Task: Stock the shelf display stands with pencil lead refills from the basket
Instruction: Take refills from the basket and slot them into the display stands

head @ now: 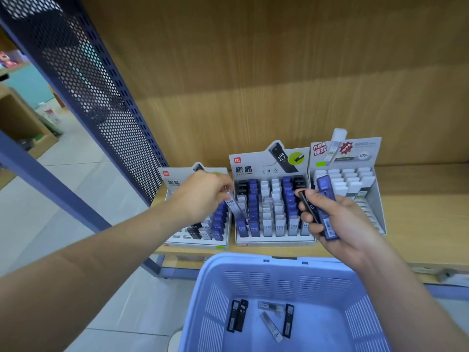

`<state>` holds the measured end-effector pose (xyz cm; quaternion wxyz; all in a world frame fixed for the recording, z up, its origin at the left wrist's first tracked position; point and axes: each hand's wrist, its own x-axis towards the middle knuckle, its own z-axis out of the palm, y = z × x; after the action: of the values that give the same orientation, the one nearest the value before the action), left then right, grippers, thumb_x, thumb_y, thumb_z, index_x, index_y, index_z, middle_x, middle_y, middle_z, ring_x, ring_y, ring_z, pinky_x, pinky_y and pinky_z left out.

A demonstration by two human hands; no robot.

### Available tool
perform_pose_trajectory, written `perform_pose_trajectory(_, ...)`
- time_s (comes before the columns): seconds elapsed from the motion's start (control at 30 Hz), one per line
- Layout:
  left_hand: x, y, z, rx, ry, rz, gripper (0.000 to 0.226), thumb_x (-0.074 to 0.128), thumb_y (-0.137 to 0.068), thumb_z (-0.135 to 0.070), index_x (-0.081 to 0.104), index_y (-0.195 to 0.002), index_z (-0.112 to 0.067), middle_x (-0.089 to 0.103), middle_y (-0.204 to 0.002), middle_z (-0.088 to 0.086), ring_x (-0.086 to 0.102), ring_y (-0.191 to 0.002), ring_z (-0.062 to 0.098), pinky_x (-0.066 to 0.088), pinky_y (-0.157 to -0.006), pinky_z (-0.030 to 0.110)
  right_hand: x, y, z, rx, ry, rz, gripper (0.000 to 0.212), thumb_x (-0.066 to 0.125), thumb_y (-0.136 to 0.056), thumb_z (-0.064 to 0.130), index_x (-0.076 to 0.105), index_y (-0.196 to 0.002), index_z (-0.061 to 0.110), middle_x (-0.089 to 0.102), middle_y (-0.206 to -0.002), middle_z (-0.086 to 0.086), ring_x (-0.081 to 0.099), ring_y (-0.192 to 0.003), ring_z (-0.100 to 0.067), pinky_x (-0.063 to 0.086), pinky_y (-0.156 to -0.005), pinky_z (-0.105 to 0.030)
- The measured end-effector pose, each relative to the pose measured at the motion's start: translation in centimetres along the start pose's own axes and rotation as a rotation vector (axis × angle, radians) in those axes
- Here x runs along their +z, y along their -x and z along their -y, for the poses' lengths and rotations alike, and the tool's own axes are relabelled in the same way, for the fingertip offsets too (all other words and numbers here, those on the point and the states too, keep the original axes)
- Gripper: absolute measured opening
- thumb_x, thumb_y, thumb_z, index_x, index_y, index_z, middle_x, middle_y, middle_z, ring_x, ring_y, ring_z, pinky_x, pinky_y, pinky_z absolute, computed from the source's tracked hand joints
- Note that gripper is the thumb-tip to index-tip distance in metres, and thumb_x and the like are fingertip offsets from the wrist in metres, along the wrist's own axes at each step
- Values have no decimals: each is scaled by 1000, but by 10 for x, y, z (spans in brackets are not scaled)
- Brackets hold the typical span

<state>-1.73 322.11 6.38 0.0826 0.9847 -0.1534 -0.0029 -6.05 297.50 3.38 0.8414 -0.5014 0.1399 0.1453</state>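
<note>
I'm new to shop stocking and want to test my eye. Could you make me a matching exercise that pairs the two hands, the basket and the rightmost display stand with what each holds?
Column one:
1. left hand
2. right hand
3. basket
4. rightmost display stand

Column two:
A. blue case and black case together
B. rows of white-capped cases
C. one clear case
D. loose black and clear cases

Pairs: 1-C, 2-A, 3-D, 4-B
</note>
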Motion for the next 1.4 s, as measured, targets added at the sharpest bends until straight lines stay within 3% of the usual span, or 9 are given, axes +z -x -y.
perform_pose_trajectory(0.2, 35, -12, 9, 11, 2, 59, 15, 56, -93, -25, 61, -106, -18, 69, -88, 3, 62, -82, 23, 49, -72, 32, 1, -7, -7, 0, -19, 27, 27, 64, -87, 10, 64, -109, -6, 62, -72, -9, 55, -55, -13, 42, -42, -17)
perform_pose_trajectory(0.47, 50, -20, 16, 134, -77, 73, 22, 49, -97, -25, 61, -115, -20, 70, -101, 4, 63, -91, 24, 50, -75, 33, 2, -11, -12, 13, -31, 42, 15, 61, -90, 6, 67, -101, -2, 62, -69, -7, 57, -55, -13, 46, -44, -18)
perform_pose_trajectory(0.77, 51, -19, 16, 152, 40, 37, 21, 55, -94, -25, 66, -112, -20, 71, -102, 0, 63, -94, 18, 50, -80, 30, 2, -13, -15, 23, -27, 73, 36, 65, -80, 11, 64, -113, -5, 63, -70, -6, 57, -57, -14, 46, -46, -19)
perform_pose_trajectory(0.9, 54, -22, 20, 196, -47, 54, 23, 52, -96, -24, 65, -114, -19, 70, -105, 1, 63, -96, 21, 51, -80, 35, 2, -13, -15, 46, -23, 73, 42, 68, -74, 16, 66, -113, -2, 63, -70, -6, 57, -55, -14, 45, -44, -19)
perform_pose_trajectory(1.1, 58, -24, 18, 233, -166, 112, 17, 49, -96, -17, 64, -103, -14, 65, -89, 5, 61, -84, 25, 50, -72, 38, 5, -12, -15, 47, -18, 86, 40, 67, -74, 16, 67, -111, 0, 64, -72, -7, 54, -53, -13, 41, -41, -18)
perform_pose_trajectory(1.23, 65, -25, 12, 197, -180, 157, 34, 46, -86, 7, 61, -105, -17, 66, -97, 3, 62, -92, 21, 46, -70, 29, 7, -13, -18, 48, -34, 100, 34, 63, -86, 9, 64, -116, -6, 63, -74, -8, 56, -58, -14, 42, -43, -19)
perform_pose_trajectory(1.4, 64, -23, 6, 69, -28, 86, 16, 49, -95, -10, 62, -104, -13, 69, -93, 3, 52, -72, 15, 36, -61, 25, 12, -11, -21, 88, -16, 119, 29, 63, -87, 15, 69, -111, 0, 63, -73, -7, 55, -55, -14, 41, -41, -18)
